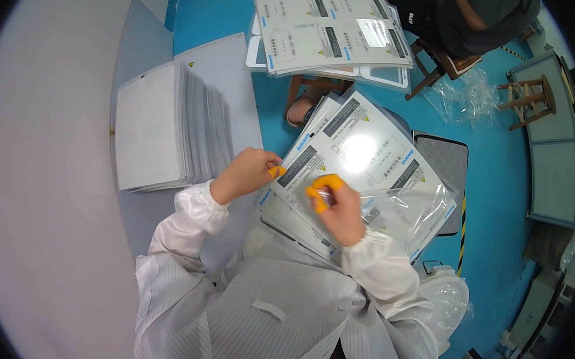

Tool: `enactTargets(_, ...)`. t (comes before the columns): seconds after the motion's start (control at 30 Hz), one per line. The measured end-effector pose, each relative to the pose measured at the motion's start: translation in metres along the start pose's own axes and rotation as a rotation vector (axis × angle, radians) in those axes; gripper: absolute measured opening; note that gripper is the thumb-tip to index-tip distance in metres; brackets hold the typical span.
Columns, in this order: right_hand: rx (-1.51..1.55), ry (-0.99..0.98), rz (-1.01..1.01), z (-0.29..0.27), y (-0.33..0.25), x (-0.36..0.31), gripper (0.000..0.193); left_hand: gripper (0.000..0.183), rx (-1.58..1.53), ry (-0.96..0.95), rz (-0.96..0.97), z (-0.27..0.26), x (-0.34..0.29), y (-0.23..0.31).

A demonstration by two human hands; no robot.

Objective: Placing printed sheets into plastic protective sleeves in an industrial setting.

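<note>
A stack of white printed sheets [333,153], with dark label blocks and small yellow triangles, lies fanned out at a slant before me. My left hand [242,174] is at the left edge of the top sheet, thumb and forefinger pinched there; a yellow finger cot covers a fingertip. Over the sheet, my right hand [340,214] is closed with yellow finger cots on its thumb and forefinger. Clear film [417,202] runs from beside this hand across the sheet's right part, lifted and creased. The right fingertips appear to grip the film, though the contact point is small.
Left of me, a thick stack of white panels [150,128] stands on a grey surface [235,74]. More printed sheets [293,21] sit ahead, near a seated person [479,22]. Crumpled plastic [466,92] and a wooden stool [530,101] are far right; a white bin [445,300] stands nearby.
</note>
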State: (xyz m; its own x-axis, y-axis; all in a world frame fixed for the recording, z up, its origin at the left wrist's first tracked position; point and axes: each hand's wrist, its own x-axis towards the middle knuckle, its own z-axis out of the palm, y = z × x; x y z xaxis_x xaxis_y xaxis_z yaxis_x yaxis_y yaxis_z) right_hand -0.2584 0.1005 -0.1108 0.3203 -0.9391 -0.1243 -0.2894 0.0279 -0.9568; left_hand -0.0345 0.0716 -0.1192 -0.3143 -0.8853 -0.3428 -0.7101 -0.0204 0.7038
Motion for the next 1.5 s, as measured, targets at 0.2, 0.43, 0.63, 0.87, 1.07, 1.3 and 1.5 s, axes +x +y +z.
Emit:
enactTargets(0.2, -0.466, 0.092, -0.250, 0.030, 0.024, 0.007, 0.036, 0.020, -0.045, 0.182, 0.006, -0.002, -0.013, 0.007)
enactTargets(0.43, -0.612, 0.035, -0.331, 0.032, 0.015, 0.001, 0.044, 0.021, -0.494, 0.062, -0.148, 0.011, -0.007, 0.027)
enactTargets(0.63, -0.460, 0.090, -0.186, 0.023, 0.028, 0.007, 0.045, 0.025, -0.555, 0.018, -0.122, 0.015, -0.003, 0.029)
enactTargets(0.87, -0.536, 0.029, -0.298, 0.038, 0.019, -0.004, 0.047, 0.022, -0.584, 0.047, -0.089, 0.019, -0.002, 0.031)
enactTargets(1.07, -0.405, 0.035, -0.217, 0.025, 0.027, 0.002, 0.052, 0.022, -0.459, 0.041, -0.047, 0.017, 0.003, 0.035)
enactTargets(1.3, -0.482, 0.020, -0.214, 0.030, 0.035, 0.001, 0.051, 0.024, -0.414, 0.023, -0.047, 0.017, 0.003, 0.034)
enactTargets(1.5, -0.610, 0.075, -0.306, 0.032, 0.044, 0.002, 0.042, 0.025, -0.426, 0.030, 0.049, 0.022, 0.008, 0.026)
